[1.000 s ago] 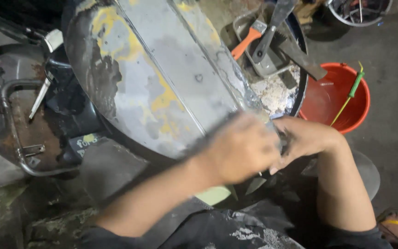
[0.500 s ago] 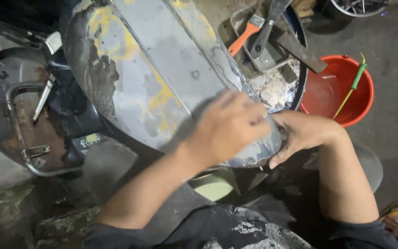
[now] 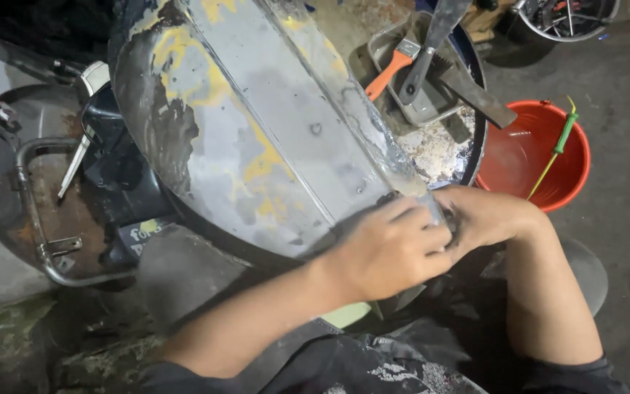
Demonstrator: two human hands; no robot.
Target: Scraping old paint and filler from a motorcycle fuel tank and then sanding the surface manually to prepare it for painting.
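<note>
Two hands (image 3: 432,237) overlapping on metal panel (image 3: 257,124), grip hidden

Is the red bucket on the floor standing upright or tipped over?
Upright. The red bucket shows its round open mouth facing up, with a green-handled stick leaning across its rim. Contents cannot be told.

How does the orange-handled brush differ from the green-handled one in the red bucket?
The orange-handled brush lies in a grey tray, its handle short and thick. The green-handled brush leans across the red bucket rim, its handle thin and long, with a yellowish tip. Both sit untouched, away from either hand.
</note>
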